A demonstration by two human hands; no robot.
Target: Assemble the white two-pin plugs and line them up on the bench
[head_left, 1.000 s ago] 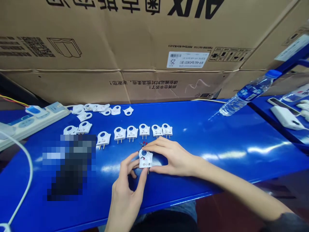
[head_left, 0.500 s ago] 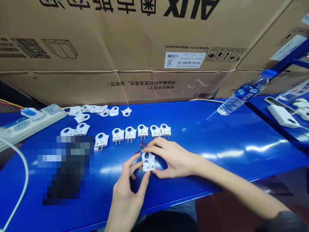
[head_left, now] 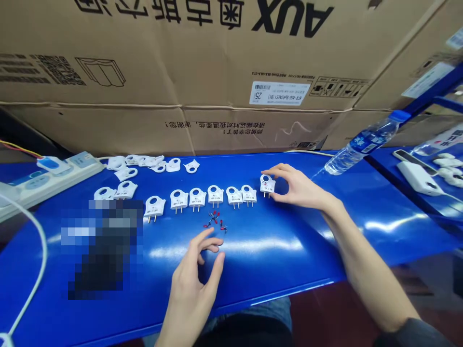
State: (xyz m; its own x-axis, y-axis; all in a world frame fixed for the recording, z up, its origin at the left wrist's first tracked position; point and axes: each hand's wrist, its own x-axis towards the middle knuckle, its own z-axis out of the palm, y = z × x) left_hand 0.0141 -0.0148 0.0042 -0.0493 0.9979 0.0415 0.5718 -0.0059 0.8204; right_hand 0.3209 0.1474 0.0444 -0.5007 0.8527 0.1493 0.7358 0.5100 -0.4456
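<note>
My right hand grips a white two-pin plug housing with a round hole at its top, at the right end of a row of similar plug housings. Its pins point toward me. Over the near part of the table my left hand is open, fingers apart and nothing between them. Just beyond its fingertips lies a small cluster of red-and-black parts, too small to name. Loose white covers with round holes lie at the back left.
The blue table backs onto a large cardboard box. A power strip with a white cable stands at the left, beside a pixelated dark object. A water bottle and a white adapter are at the right.
My right hand has carried the plug housing from between both hands to the right end of the row. My left hand has let go of it and stays near the same place.
</note>
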